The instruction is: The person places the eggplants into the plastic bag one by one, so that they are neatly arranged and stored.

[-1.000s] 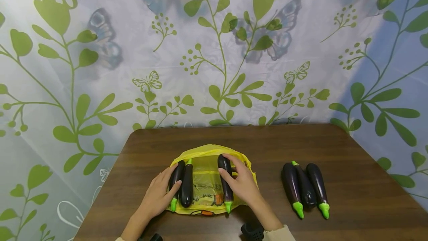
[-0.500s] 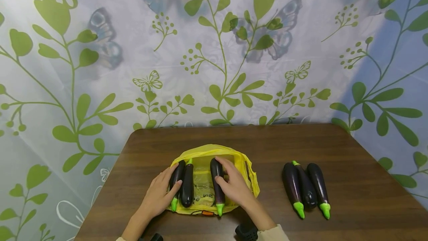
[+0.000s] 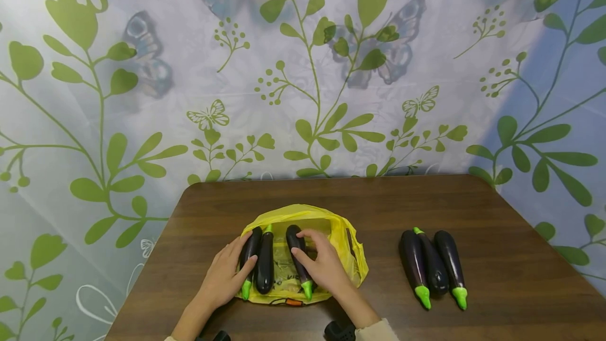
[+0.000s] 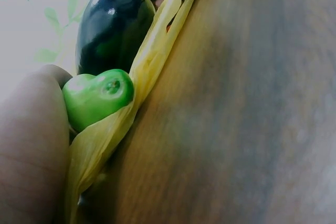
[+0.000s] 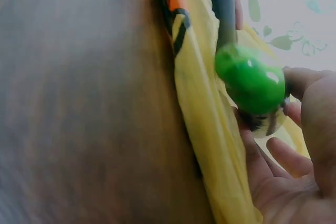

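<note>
A yellow plastic bag (image 3: 352,257) lies with its mouth facing me, and three dark eggplants lie in its opening. My left hand (image 3: 223,277) holds the leftmost eggplant (image 3: 251,250), thumb across it and fingers along its left side; its green cap (image 4: 102,95) faces me. Beside it lies a second eggplant (image 3: 265,264), cap pointing away. My right hand (image 3: 326,264) holds a third eggplant (image 3: 298,257) between thumb and fingertips, slightly tilted, with its green cap (image 5: 252,80) toward me. A gap separates it from the second one.
Three more eggplants (image 3: 432,264) lie side by side on the brown wooden table (image 3: 379,199), to the right of the bag. A leaf-patterned cloth (image 3: 303,67) hangs behind the table.
My right hand has moved left inside the bag's mouth with its eggplant, bringing it closer to the other two. The bag's right side has spread outward. My left hand has stayed put.
</note>
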`<move>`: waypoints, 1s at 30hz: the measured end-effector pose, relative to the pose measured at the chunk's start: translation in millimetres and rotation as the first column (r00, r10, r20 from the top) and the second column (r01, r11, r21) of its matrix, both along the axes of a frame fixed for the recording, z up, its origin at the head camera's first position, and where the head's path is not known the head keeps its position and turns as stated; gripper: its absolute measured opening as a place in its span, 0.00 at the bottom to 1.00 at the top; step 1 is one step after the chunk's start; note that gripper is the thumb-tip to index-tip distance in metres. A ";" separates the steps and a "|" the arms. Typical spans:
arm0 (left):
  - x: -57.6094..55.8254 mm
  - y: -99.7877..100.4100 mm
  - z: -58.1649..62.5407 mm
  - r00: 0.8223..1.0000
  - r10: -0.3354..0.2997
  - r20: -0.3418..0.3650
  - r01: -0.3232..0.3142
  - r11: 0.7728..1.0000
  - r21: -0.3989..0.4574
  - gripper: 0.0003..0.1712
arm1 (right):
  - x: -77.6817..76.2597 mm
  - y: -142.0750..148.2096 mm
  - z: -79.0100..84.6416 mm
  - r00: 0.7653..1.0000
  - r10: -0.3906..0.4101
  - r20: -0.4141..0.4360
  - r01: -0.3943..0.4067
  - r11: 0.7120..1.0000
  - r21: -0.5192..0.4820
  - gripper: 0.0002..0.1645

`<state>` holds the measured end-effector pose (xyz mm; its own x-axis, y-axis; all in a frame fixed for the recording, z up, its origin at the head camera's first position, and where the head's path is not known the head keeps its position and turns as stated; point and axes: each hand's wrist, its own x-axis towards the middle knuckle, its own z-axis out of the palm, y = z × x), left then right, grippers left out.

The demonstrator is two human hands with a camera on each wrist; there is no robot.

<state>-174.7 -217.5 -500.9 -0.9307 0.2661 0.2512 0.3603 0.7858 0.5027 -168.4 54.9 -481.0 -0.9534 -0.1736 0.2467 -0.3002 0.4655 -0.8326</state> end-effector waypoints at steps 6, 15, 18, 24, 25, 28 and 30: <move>0.0 1.3 0.1 1.000 0.004 0.014 -0.004 1.000 0.000 0.37 | 0.6 -1.8 -4.8 1.000 0.019 -0.005 -0.019 1.000 0.020 0.26; -0.2 2.4 0.4 1.000 0.001 0.012 -0.001 1.000 0.000 0.37 | -1.0 -2.0 -5.3 0.992 0.116 0.043 -0.119 0.990 0.069 0.30; -0.5 2.6 0.6 1.000 -0.001 0.004 0.001 1.000 -0.001 0.37 | -2.2 -1.8 -6.1 0.986 0.147 0.076 -0.152 0.987 0.061 0.33; -0.2 2.9 0.1 1.000 0.004 0.008 -0.004 1.000 -0.003 0.38 | -3.7 -0.7 -10.3 0.979 0.188 0.081 -0.189 0.982 0.009 0.34; 0.0 2.7 0.1 1.000 0.004 0.008 -0.004 1.000 -0.002 0.38 | -3.8 -0.5 -10.8 0.978 0.191 0.078 -0.192 0.981 -0.004 0.34; 0.9 1.9 0.6 1.000 0.003 0.001 -0.003 1.000 0.002 0.37 | -3.9 -0.7 -11.6 0.974 0.212 0.080 -0.209 0.977 -0.050 0.33; 1.4 1.2 1.3 1.000 0.003 -0.005 -0.003 1.000 0.007 0.37 | -3.8 -0.9 -11.7 0.971 0.221 0.090 -0.216 0.975 -0.056 0.32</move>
<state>-173.3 -216.3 -499.6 -0.9303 0.2610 0.2575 0.3600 0.7834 0.5066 -172.2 53.9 -492.7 -0.9131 -0.3712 0.1690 -0.3088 0.3584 -0.8810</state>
